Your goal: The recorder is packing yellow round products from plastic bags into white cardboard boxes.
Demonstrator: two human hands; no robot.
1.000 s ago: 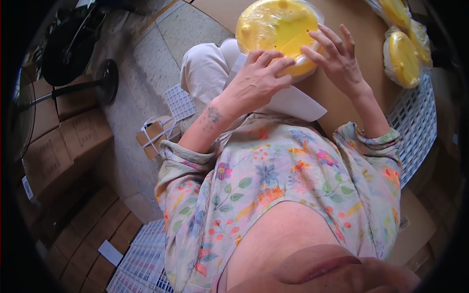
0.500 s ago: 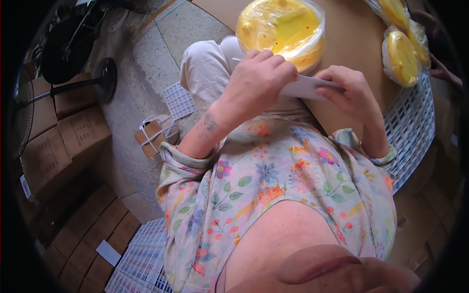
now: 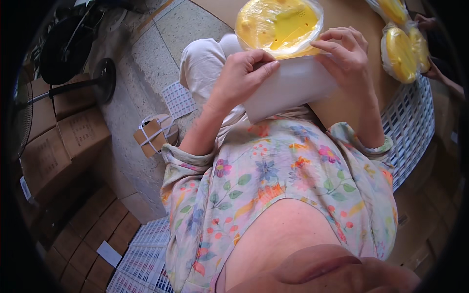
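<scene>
A white sheet hangs tilted in front of my lap, its broad face turned up. My left hand is closed on its upper left edge, thumb on top. At the upper right edge is my right hand, with thumb and forefinger bent around the rim; whether a small piece sits between those fingertips I cannot make out. Just beyond the sheet lies a round yellow item in clear plastic wrap, its near edge partly hidden by the sheet and my fingers.
Brown cardboard covers the work surface. More wrapped yellow items lie at the right, near another person's hand, above a white lattice crate. At the left are cartons, a fan base, a printed sheet and a tied bundle.
The white sheet has tipped from nearly edge-on to showing its broad face. My left hand has shifted left, and my right hand has risen toward the wrapped yellow item.
</scene>
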